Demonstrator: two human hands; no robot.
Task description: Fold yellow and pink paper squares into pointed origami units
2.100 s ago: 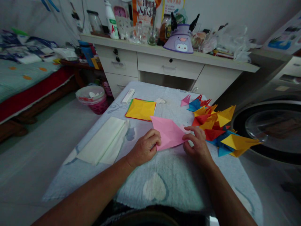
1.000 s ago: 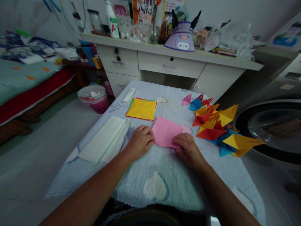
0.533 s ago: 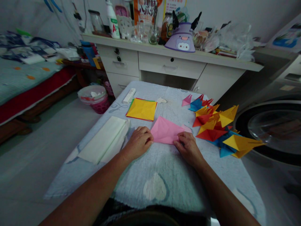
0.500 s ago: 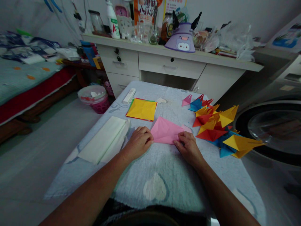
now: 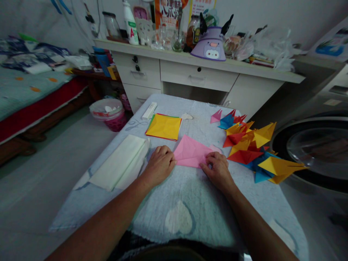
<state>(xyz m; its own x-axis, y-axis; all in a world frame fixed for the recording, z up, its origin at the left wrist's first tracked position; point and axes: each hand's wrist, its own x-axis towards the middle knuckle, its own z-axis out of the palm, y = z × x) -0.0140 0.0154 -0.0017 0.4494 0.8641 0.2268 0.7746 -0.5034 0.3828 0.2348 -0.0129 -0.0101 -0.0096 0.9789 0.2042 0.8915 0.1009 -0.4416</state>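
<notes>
A creased sheet of pink origami paper [image 5: 190, 152] lies on the cloth-covered table between my hands. My left hand [image 5: 162, 162] has its fingers closed at the paper's left corner. At the right end of the sheet, my right hand [image 5: 216, 166] pinches the edge, thumb toward the near side and fingers bent over the paper. Part of the right corner is hidden under those fingers. Just beyond the sheet rests a stack of coloured paper squares [image 5: 164, 126], yellow on top. Several folded paper cranes [image 5: 244, 145] in yellow, red, blue and pink crowd the table's right side.
A folded pale cloth or paper [image 5: 119, 161] lies left of my left arm. Near the far left corner is a white remote-like object [image 5: 149, 110]. A lined waste bin [image 5: 108, 112] stands on the floor at left, a washing machine [image 5: 320, 145] at right, a cluttered white desk [image 5: 195, 74] ahead.
My left hand has shifted very slightly left along the pink paper's corner. My right hand and the paper stay almost where they were.
</notes>
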